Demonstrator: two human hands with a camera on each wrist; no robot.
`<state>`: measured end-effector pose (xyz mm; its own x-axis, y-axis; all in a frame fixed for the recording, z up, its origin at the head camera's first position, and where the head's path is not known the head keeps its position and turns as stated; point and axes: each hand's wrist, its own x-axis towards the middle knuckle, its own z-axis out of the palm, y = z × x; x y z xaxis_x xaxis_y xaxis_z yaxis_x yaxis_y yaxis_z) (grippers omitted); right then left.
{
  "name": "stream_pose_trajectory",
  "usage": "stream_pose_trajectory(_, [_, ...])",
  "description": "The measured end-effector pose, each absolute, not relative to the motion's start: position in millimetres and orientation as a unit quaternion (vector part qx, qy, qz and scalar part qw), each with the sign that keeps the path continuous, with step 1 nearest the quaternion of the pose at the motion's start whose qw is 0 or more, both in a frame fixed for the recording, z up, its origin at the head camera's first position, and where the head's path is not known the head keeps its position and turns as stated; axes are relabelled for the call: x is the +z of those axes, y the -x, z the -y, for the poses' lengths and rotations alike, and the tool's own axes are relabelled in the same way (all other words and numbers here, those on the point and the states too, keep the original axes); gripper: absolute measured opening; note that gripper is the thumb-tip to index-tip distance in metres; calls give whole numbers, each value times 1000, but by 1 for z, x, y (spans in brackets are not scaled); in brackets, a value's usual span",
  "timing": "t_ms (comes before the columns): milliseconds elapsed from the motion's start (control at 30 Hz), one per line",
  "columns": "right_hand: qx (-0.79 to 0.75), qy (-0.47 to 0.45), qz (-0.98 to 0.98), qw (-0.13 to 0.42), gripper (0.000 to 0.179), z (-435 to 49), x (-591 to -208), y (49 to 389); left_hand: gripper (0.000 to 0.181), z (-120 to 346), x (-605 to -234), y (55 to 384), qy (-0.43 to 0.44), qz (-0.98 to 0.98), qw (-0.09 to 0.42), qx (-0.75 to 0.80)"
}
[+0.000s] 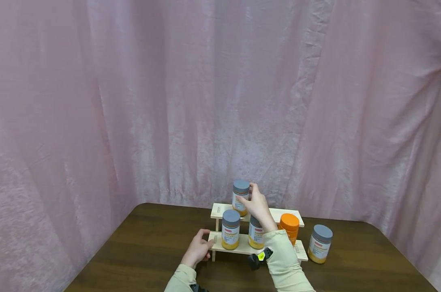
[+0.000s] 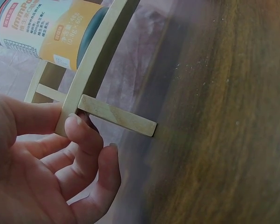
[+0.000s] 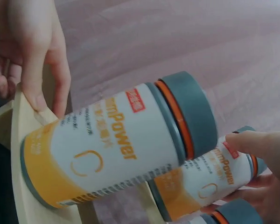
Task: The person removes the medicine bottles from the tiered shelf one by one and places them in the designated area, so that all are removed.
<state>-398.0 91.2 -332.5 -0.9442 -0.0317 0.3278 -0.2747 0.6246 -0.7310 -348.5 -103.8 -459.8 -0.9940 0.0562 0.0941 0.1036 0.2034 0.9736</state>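
Note:
A two-tier wooden rack (image 1: 218, 209) stands on the table. My right hand (image 1: 258, 203) holds a grey-lidded supplement bottle (image 1: 240, 201) at the upper tier, thumb in front and fingers round its far side. At the lower tier's left end, my left hand (image 1: 198, 247) pinches the board (image 2: 86, 70) between thumb and fingers. Beside it on that tier stands a second grey-lidded bottle (image 1: 230, 235), large in the right wrist view. A third such bottle (image 1: 256, 236) and an orange bottle (image 1: 290, 225) stand farther right, partly hidden by my right arm.
Another grey-lidded bottle (image 1: 320, 245) stands upright on the dark wooden table (image 1: 133, 251), just right of the rack. A pink curtain (image 1: 191, 101) hangs behind the table and along its sides. A wrist camera (image 1: 258, 259) sits on my right sleeve.

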Motion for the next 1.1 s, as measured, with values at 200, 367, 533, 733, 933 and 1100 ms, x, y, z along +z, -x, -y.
stream_pose_trajectory(200, [406,-81,894,171,66,-87,-334,398,40,104,-458,349,51,776,16,-628])
stream_pose_trajectory(367, [410,-92,886,198,63,-85,-336,397,40,104,-457,349,48,778,20,-627])
stream_pose_trajectory(533, [440,-96,866,219,62,-87,-338,394,40,102,-458,348,53,773,18,-632])
stream_pose_trajectory(733, [461,-106,848,237,62,-89,-332,392,41,98,-459,349,55,769,15,-637])
stream_pose_trajectory(933, [482,-118,830,256,64,-90,-324,388,40,99,-459,350,58,770,15,-635])
stream_pose_trajectory(1100, [492,-127,816,276,64,-93,-315,383,39,100,-458,350,59,774,19,-630])
